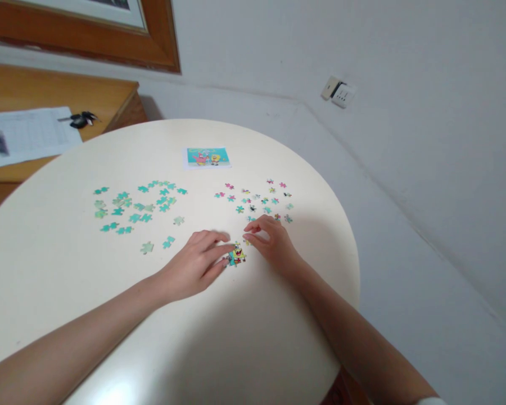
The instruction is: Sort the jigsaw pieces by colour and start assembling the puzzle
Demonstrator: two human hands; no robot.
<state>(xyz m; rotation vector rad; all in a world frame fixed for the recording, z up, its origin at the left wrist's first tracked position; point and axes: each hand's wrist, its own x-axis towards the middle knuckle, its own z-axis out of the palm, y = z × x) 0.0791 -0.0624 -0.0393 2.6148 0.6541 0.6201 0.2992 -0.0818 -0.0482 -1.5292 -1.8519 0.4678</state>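
A small joined patch of jigsaw puzzle pieces, showing a yellow cartoon face, lies on the round table in front of me. My left hand rests at its left side, fingers spread, with some fingertips touching the patch and covering part of it. Just up and right of the patch is my right hand, its curved thumb and index finger slightly apart. A yellow puzzle piece shows right under that thumb, apart from the patch; whether the thumb touches it I cannot tell.
Loose teal and green puzzle pieces spread on the left, and several multicoloured pieces behind my right hand. A picture card lies towards the far edge of the white table. Keys and papers lie on a wooden cabinet.
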